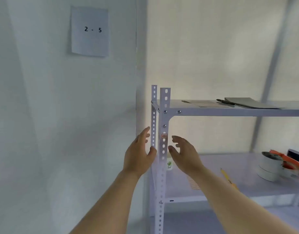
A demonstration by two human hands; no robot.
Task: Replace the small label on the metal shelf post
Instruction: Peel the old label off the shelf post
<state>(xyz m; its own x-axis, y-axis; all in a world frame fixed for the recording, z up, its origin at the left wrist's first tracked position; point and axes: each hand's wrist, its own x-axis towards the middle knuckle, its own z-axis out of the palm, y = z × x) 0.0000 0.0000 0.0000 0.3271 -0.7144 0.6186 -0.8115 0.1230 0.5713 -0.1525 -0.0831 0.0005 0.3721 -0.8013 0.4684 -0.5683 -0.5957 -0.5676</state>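
Evidently the old label is about to come off: both hands flank the perforated white metal post, each grip spread and holding nothing. The left hand and right hand sit just below the small pinkish label, stuck flat between two slots. Next, I'd guess, a fingernail must lift one thin edge.

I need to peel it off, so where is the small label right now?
In the head view the label sits on the front post, just below the top shelf, between the raised hands.
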